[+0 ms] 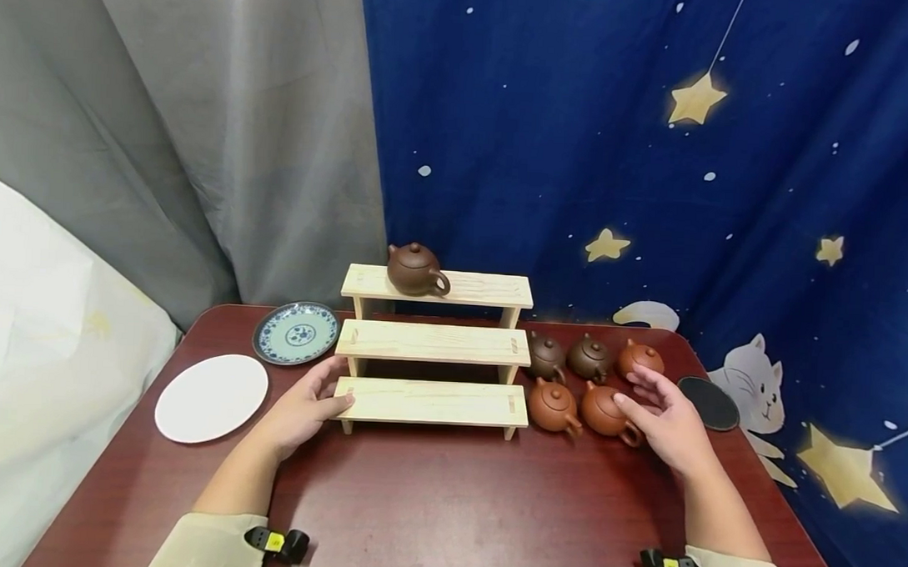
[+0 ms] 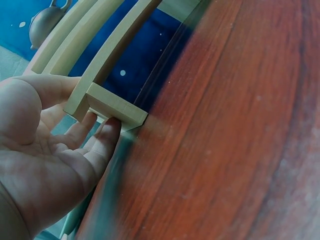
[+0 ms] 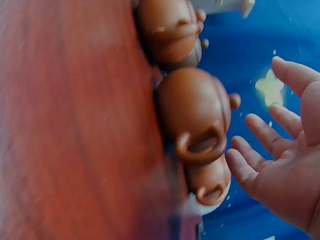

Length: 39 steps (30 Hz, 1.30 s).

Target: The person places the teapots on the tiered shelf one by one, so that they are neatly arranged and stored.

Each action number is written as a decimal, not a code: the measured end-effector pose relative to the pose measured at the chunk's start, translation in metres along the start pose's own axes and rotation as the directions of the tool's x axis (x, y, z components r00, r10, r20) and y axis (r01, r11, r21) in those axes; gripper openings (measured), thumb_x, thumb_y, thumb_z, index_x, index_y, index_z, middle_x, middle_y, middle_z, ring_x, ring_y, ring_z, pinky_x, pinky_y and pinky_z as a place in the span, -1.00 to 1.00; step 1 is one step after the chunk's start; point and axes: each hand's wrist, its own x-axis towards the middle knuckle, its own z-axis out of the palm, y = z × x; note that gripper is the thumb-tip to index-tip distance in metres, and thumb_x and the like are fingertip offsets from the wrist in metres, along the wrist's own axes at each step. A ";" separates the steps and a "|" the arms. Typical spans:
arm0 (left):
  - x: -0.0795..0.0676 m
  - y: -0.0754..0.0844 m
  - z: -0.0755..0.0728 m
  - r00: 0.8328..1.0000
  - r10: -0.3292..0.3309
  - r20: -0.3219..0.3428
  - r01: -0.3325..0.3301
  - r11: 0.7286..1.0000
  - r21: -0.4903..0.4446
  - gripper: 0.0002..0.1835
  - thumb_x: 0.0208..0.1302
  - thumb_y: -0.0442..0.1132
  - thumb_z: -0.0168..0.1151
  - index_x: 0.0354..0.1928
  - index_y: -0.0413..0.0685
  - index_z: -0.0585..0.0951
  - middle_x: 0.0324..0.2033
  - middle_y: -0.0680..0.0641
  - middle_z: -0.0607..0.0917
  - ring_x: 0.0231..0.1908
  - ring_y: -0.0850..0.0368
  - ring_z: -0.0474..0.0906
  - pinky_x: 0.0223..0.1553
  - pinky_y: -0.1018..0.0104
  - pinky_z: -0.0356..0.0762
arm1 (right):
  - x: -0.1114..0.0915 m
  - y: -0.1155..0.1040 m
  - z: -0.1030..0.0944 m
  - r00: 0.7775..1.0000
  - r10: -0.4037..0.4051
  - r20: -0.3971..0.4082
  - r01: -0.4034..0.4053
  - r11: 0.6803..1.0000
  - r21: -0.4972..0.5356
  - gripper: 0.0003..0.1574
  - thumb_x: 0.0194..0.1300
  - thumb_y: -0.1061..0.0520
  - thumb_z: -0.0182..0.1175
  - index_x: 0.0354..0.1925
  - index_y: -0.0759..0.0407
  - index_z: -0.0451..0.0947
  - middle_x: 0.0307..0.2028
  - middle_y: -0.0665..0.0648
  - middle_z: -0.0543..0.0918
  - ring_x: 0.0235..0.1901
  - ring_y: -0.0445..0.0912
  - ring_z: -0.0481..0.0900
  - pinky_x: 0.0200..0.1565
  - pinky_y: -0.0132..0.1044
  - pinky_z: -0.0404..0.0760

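A three-tier wooden display stand (image 1: 435,402) stands on the table, a dark brown teapot (image 1: 412,270) on its top tier. My left hand (image 1: 303,407) grips the left end of the bottom tier; in the left wrist view the thumb lies on the board and the fingers (image 2: 106,137) curl in by its leg. Right of the stand sit several teapots. My right hand (image 1: 672,429) hovers beside the front-right reddish-brown teapot (image 1: 606,408), fingers spread and holding nothing. In the right wrist view that teapot (image 3: 192,110) stands apart from the fingers.
Left of the stand lie a blue-patterned plate (image 1: 298,335) and a white round plate (image 1: 212,398). Two dark teapots, one of them (image 1: 589,358), and a reddish one (image 1: 641,355) form the back row. A black round piece (image 1: 708,402) lies at the right edge. Curtains hang behind.
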 end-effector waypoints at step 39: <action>0.001 -0.002 0.001 1.000 0.006 0.001 -0.006 1.000 -0.031 -0.11 0.53 -0.24 0.30 0.71 -0.12 0.03 0.63 -0.31 0.22 0.55 -0.29 0.33 0.13 0.48 0.59 | 0.003 0.035 0.011 0.980 0.094 0.176 -0.089 0.995 -0.037 0.05 0.37 -0.10 0.50 0.63 0.08 0.24 0.50 0.39 0.45 0.45 0.26 0.47 0.02 -0.65 0.48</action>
